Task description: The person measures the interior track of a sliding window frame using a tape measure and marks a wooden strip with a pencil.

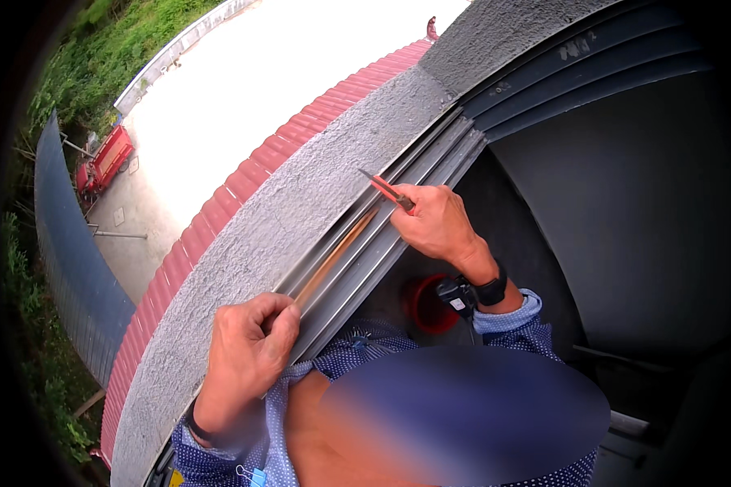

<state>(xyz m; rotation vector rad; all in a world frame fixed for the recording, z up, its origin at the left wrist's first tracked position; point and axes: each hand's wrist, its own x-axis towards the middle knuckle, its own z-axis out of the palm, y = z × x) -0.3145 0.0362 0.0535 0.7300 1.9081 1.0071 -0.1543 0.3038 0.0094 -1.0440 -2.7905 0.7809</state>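
My right hand is closed around a small cutter with an orange-red body and a narrow pointed tip. The tip points up and left over the outer edge of the grey metal window track. A long, thin brown strip lies along a groove of the track, between my two hands. At its near end, the thumb and fingers of my left hand pinch together; the strip runs up to them. What exactly sits between those fingertips is hidden.
Outside the track runs a rough grey concrete ledge, then red roof tiles and a drop to a bright yard with a red vehicle. Indoors, a red bucket stands below my right forearm. Dark panels rise at upper right.
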